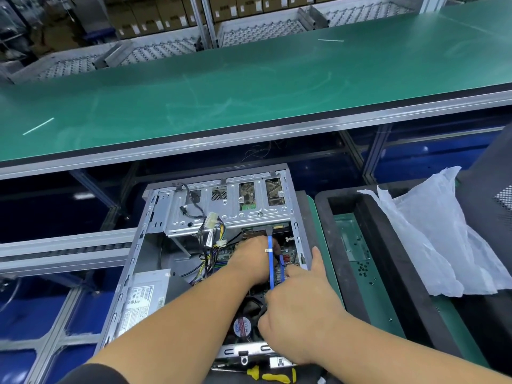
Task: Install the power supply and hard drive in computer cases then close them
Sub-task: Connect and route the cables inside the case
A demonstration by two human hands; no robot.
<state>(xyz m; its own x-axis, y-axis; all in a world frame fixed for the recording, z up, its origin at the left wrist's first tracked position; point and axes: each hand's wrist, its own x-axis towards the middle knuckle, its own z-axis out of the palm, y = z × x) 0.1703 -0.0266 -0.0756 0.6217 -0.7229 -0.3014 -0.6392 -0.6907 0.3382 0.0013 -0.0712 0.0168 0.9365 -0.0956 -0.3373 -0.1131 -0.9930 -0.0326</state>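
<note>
An open grey computer case (138,245) lies on its side in front of me. The power supply (144,297) sits in its near left corner, with its wire bundle (210,234) draped over the metal drive cage (227,206). The hard drive's edge (257,230) shows under the cage. A blue data cable (270,261) runs down from that edge. My left hand (249,264) reaches in beneath the cage, its fingertips hidden. My right hand (302,306) pinches the cable's lower end, one finger stretched along the right wall.
A yellow and black screwdriver (271,375) lies at the case's near end. To the right stands a black foam tray (346,245) holding small screws (363,268), with a crumpled plastic bag (432,239) over it. A green workbench (249,87) runs across behind the case.
</note>
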